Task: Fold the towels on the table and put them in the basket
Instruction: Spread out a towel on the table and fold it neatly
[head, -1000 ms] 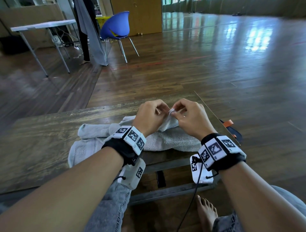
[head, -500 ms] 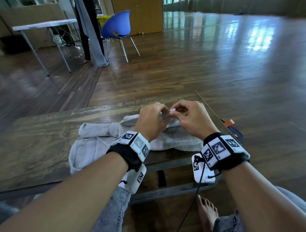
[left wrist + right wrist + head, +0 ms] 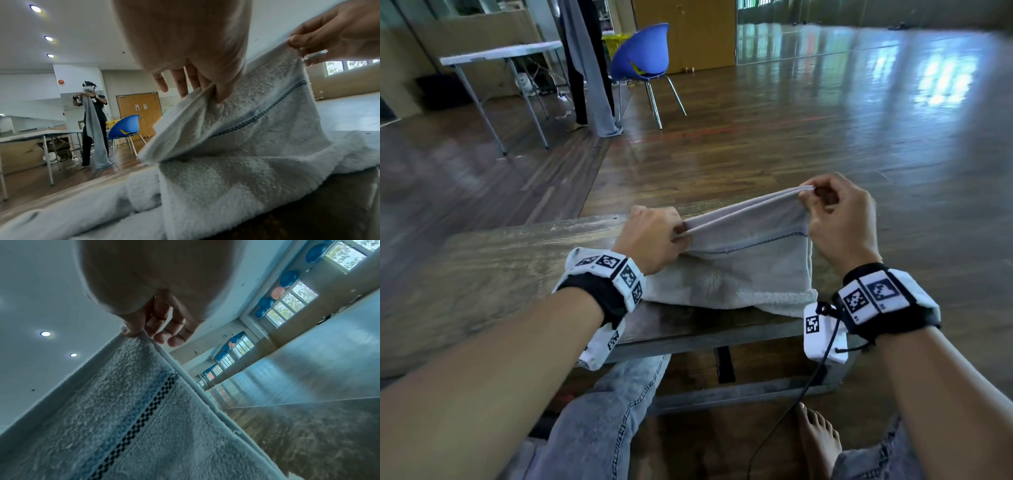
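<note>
A pale grey towel [image 3: 726,274] lies on the dark wooden desk [image 3: 493,274], its near part bunched at the desk's front edge while its far hem is lifted clear of the surface. The left hand [image 3: 652,241] pinches one corner of that hem between thumb and curled fingers, low and close to the desk; the right hand [image 3: 839,219] pinches the other corner, higher, so the doubled hem runs taut and slanting upward between them. A narrow band of dark checked stitching [image 3: 760,241] crosses the raised part just below the hem, and in the right wrist view it runs beside a pale blue stripe [image 3: 131,415]. From the left wrist, the lower folds of the towel spread over the desk toward the camera. Both wrists wear black straps with white marker blocks [image 3: 616,274]. Beyond the desk, on the glossy wooden floor [image 3: 825,120], stand a blue chair [image 3: 645,53] and a white folding table [image 3: 500,56]; there another person [image 3: 93,121] holds up a long grey cloth.
</note>
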Available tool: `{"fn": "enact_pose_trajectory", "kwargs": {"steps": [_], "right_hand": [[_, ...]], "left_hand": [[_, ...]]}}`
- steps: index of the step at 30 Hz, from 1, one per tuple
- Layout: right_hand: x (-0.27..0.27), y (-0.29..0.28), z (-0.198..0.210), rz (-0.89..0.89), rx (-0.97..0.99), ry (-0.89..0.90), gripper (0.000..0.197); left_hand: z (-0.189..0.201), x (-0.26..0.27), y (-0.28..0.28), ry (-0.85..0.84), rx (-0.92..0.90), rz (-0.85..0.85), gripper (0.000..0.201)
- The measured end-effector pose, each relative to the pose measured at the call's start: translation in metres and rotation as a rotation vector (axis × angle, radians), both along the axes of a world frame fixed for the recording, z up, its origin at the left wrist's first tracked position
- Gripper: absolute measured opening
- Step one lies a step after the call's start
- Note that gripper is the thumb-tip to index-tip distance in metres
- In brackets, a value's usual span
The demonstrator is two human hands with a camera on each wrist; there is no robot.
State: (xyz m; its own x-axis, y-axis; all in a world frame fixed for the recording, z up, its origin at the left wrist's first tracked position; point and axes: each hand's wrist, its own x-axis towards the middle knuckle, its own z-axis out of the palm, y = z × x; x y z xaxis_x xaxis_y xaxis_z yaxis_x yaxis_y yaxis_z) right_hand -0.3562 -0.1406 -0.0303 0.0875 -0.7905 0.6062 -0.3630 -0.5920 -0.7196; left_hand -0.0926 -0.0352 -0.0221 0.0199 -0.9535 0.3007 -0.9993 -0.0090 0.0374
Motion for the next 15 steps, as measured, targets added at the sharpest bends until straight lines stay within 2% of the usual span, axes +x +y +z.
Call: {"fn": "enact_pose_trajectory", "kwargs": {"steps": [3,9,13,15], "right_hand": [[-0.009,-0.007,0.0,-0.1,0.047,-0.031,0.008],[-0.022,-0.013,-0.007,-0.176,0.162,-0.009,0.008],[-0.022,-0.012,-0.011,-0.116,0.246,-0.079,0.023],[-0.023,-0.011,-0.013,-0.086,0.297,-0.085,0.023]], "left_hand": [[0.01,0.013,0.009,0.039,-0.004,-0.028,0.02],[0.025,0.035,0.029,0.251,0.037,-0.017,0.019],[0.027,0.043,0.039,0.299,-0.021,0.013,0.013],[0.027,0.044,0.042,0.344,-0.055,0.02,0.01]]}}
